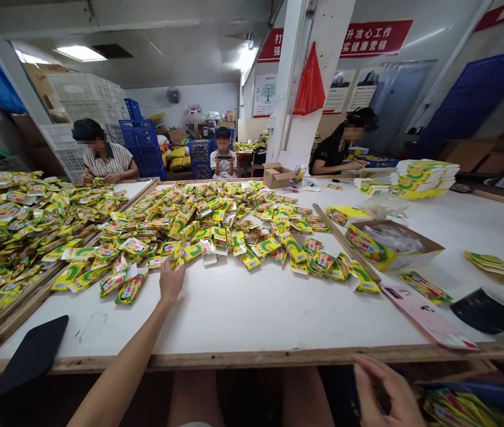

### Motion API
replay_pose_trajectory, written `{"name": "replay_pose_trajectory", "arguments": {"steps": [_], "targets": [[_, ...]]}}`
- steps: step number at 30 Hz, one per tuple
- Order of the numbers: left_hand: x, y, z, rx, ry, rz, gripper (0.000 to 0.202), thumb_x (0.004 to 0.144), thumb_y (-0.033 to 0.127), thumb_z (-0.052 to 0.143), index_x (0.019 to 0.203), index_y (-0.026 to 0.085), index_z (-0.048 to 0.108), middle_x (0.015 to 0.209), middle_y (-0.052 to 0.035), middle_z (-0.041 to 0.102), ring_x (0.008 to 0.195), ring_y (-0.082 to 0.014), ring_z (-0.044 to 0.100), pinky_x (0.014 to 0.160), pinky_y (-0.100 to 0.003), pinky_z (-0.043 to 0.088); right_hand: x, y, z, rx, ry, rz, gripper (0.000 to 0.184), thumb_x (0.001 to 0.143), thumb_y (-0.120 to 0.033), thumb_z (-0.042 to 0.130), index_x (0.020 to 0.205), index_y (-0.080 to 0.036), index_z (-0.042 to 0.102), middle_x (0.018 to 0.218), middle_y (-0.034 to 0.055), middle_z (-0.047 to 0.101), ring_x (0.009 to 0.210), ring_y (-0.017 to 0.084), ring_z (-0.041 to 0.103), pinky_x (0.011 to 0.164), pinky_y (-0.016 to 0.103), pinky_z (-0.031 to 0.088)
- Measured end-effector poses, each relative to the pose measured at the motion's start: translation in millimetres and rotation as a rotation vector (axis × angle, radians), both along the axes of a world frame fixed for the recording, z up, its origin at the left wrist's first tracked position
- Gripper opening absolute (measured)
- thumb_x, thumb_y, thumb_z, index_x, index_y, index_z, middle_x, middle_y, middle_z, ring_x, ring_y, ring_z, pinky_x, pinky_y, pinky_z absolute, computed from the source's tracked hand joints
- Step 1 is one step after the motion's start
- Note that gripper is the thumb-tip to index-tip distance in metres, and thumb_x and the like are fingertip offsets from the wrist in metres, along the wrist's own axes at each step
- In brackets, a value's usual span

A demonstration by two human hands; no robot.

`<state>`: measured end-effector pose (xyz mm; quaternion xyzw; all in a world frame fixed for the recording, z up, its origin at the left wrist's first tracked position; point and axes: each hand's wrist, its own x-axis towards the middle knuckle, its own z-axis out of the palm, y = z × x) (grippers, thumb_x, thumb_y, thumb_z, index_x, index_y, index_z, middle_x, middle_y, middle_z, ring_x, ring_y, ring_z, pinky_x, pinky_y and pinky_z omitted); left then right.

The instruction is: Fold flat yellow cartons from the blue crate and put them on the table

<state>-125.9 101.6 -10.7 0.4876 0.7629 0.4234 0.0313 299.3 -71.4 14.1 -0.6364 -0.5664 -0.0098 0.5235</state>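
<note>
My left hand [172, 281] reaches over the white tabletop to the near edge of a heap of small yellow-and-green cartons [216, 216]. Its fingers are bent together on a small yellow carton [180, 255], whose shape is partly hidden by the hand and its neighbours. Several cartons in the heap have white end flaps standing out. Below the table's front edge, at the lower right, my right hand [387, 388] is slightly blurred. Its thumb and fingers are curved and apart, with nothing visible between them.
A wooden strip [345, 243] divides the table. Right of it are an open box of clear plastic [389, 243], a pink phone [427, 317] and a black cup-like object [492, 311]. A dark flat object [33, 350] overhangs the left front edge. Other people sit beyond the table.
</note>
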Motion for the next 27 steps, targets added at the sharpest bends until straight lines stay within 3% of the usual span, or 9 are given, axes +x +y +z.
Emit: {"name": "replay_pose_trajectory", "arguments": {"steps": [4,10,13,16,20,24,27], "targets": [[7.2,-31.6,23.5,0.027,0.044,-0.139,0.021,0.086,0.036,0.045,0.09,0.02,0.058,0.088,-0.0047,0.063,0.071,-0.0184,0.059,0.07,-0.03,0.046,-56.4,19.2,2.3,-0.027,0.118,0.23,0.021,0.088,-0.039,0.051,0.091,-0.022,0.064,0.092,0.0077,0.065,0.085,0.023,0.062,0.078,0.035,0.05],[61.3,-72.5,62.8,-0.029,-0.061,-0.756,0.02,0.084,0.033,0.049,0.078,0.021,0.065,0.067,-0.0021,0.062,0.062,-0.0172,0.054,0.058,-0.025,0.041,-122.8,53.9,6.9,-0.144,0.207,0.653,0.022,0.085,-0.027,0.054,0.106,-0.026,0.062,0.117,0.0066,0.062,0.11,0.024,0.057,0.095,0.039,0.046],[92.3,-80.9,66.1,-0.071,-0.135,-0.944,0.02,0.083,0.028,0.051,0.076,0.021,0.068,0.067,-0.0028,0.064,0.061,-0.0168,0.054,0.059,-0.025,0.04,-141.5,63.9,3.0,-0.233,0.297,0.803,0.026,0.085,-0.022,0.052,0.11,-0.025,0.057,0.108,0.0057,0.066,0.098,0.022,0.063,0.086,0.036,0.05],[107.5,-80.8,60.7,-0.072,-0.189,-0.942,0.021,0.084,0.027,0.05,0.076,0.02,0.068,0.067,-0.0028,0.064,0.061,-0.0162,0.053,0.059,-0.025,0.039,-144.0,64.8,-2.3,-0.312,0.433,0.884,0.019,0.088,-0.024,0.046,0.106,-0.024,0.051,0.091,0.003,0.069,0.082,0.019,0.066,0.073,0.03,0.052],[110.8,-74.8,54.3,-0.031,-0.258,-0.889,0.019,0.084,0.029,0.053,0.076,0.019,0.067,0.066,-0.0018,0.062,0.061,-0.0157,0.052,0.06,-0.025,0.04,-139.6,63.8,-5.5,-0.336,0.52,0.877,0.023,0.087,-0.031,0.052,0.109,-0.025,0.046,0.093,0.0026,0.068,0.081,0.018,0.066,0.073,0.03,0.052],[115.0,-74.9,43.1,0.069,-0.446,-0.794,0.023,0.084,0.031,0.056,0.105,0.022,0.055,0.081,-0.001,0.061,0.071,-0.0154,0.058,0.068,-0.027,0.047,-142.0,69.7,-13.4,-0.331,0.557,0.832,0.023,0.086,-0.03,0.054,0.107,-0.024,0.044,0.093,0.0031,0.065,0.077,0.017,0.066,0.071,0.03,0.053],[120.5,-84.0,25.9,0.053,-0.639,-0.777,0.038,0.079,0.03,0.063,0.111,0.024,0.043,0.096,-0.0026,0.061,0.079,-0.0156,0.063,0.073,-0.029,0.05,-143.9,74.5,-23.6,-0.328,0.576,0.792,0.024,0.086,-0.028,0.052,0.108,-0.024,0.043,0.096,0.0042,0.064,0.077,0.017,0.065,0.07,0.03,0.053]]}}
